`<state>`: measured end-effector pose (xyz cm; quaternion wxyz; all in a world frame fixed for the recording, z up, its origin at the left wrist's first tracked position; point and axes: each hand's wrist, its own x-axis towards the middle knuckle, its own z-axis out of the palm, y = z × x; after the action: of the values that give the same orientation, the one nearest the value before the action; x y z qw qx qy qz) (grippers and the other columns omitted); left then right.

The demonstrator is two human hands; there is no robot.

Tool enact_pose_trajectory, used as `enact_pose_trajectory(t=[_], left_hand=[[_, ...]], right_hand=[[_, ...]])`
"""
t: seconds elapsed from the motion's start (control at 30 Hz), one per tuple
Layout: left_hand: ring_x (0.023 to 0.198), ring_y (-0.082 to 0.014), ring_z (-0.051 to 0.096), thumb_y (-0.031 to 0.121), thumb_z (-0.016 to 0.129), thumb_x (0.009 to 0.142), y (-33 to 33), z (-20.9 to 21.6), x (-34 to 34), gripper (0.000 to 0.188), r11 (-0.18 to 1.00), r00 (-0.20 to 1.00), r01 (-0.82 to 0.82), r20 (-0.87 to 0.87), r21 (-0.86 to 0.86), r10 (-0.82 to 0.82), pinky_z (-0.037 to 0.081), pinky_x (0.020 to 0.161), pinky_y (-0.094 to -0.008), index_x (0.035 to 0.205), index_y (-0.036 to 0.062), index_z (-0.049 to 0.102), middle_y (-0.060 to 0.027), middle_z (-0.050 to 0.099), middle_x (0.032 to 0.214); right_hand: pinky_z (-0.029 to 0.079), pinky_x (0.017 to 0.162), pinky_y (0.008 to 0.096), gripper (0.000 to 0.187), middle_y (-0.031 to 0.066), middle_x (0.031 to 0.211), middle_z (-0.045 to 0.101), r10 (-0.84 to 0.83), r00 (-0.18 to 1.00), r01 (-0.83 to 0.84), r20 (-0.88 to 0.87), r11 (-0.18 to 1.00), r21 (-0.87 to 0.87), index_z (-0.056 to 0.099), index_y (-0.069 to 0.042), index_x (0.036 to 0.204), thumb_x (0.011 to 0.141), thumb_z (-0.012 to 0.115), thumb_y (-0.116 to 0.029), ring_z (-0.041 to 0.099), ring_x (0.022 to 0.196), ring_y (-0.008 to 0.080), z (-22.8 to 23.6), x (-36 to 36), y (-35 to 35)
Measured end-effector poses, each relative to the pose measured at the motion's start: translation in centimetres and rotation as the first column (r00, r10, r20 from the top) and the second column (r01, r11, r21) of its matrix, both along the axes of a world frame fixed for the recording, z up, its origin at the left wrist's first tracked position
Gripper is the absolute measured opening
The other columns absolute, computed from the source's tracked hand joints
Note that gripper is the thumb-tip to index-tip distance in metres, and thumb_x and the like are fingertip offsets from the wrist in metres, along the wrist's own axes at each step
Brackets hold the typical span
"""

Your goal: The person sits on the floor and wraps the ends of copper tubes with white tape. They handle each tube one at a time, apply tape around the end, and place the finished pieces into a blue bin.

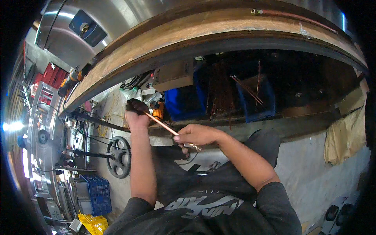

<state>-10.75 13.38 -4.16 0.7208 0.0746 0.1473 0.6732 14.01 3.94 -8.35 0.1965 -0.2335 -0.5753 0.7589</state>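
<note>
A thin copper tube (162,125) runs slantwise between my two hands, in front of the bench and above my lap. My left hand (137,113) is closed around its far end; the fingers look dark there, and I cannot tell whether from a glove or shadow. Nearer to me, my right hand (197,134) grips the other end between thumb and fingers. A shiny metal fitting (193,147) sticks out below the right fingers; how it joins the tube is hidden by the hand.
A wooden bench edge (188,35) curves across ahead, with another copper tube (293,17) lying on it. Below stand a blue bin (182,103), a second blue bin (264,105) with copper pieces and a cardboard box (172,76). A dark spoked wheel (118,156) is at left.
</note>
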Motion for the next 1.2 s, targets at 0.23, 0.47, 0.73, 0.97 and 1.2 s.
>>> enact_pose_trajectory(t=[0.23,0.47,0.73,0.97,1.2], left_hand=[[0.109,-0.0322,0.059,0.032,0.055,0.099,-3.6,-4.2,1.9,0.040,0.895,0.385,-0.442,-0.888,0.060,0.250,0.045,0.098,-0.0411,0.124,0.0006,0.055,-0.0142,0.061,0.119],[0.111,-0.0304,0.057,0.015,0.078,0.073,-11.8,0.0,8.4,0.027,0.487,-0.227,0.772,-0.539,0.408,0.812,0.045,0.094,-0.0412,0.100,0.0168,0.072,-0.0108,0.059,0.121],[0.089,-0.0257,0.065,0.014,0.082,0.067,-8.6,0.4,6.6,0.033,0.298,-0.105,0.882,-0.465,0.365,0.879,0.051,0.072,-0.0372,0.098,0.0190,0.074,-0.0043,0.068,0.101],[0.087,-0.0239,0.066,0.013,0.075,0.067,-7.7,0.6,5.8,0.036,0.154,-0.013,0.900,-0.328,0.408,0.945,0.051,0.067,-0.0349,0.102,0.0124,0.069,-0.0043,0.068,0.100],[0.099,-0.0287,0.063,0.015,0.079,0.066,-7.5,1.9,5.9,0.039,0.234,-0.142,0.943,-0.350,0.238,0.926,0.051,0.082,-0.0411,0.104,0.0139,0.070,-0.0088,0.064,0.112]], right_hand=[[0.044,0.055,0.0267,0.041,0.0096,0.070,0.070,-0.287,0.957,0.289,0.032,0.943,-0.168,0.064,-0.007,0.082,0.097,0.056,-0.043,0.059,0.062,0.0107,-0.5,-0.1,1.6],[0.049,0.071,0.0293,0.037,0.0027,0.085,0.067,-0.571,0.819,0.546,0.062,0.741,-0.391,0.070,-0.005,0.097,0.095,0.059,-0.040,0.063,0.077,0.0124,-3.3,-1.1,1.5],[0.051,0.055,0.0311,0.037,0.0074,0.083,0.065,-0.450,0.892,0.342,-0.051,0.744,-0.574,0.066,-0.004,0.100,0.096,0.059,-0.040,0.062,0.064,0.0172,-3.0,-1.4,1.3],[0.050,0.055,0.0346,0.031,0.0044,0.084,0.067,-0.417,0.901,0.241,-0.116,0.705,-0.667,0.064,-0.009,0.103,0.098,0.053,-0.039,0.064,0.067,0.0165,-3.2,-2.2,1.0],[0.053,0.065,0.0369,0.034,0.0050,0.093,0.067,-0.359,0.929,0.248,-0.091,0.786,-0.567,0.063,-0.011,0.113,0.100,0.048,-0.038,0.066,0.079,0.0178,-1.8,-1.6,0.5]])
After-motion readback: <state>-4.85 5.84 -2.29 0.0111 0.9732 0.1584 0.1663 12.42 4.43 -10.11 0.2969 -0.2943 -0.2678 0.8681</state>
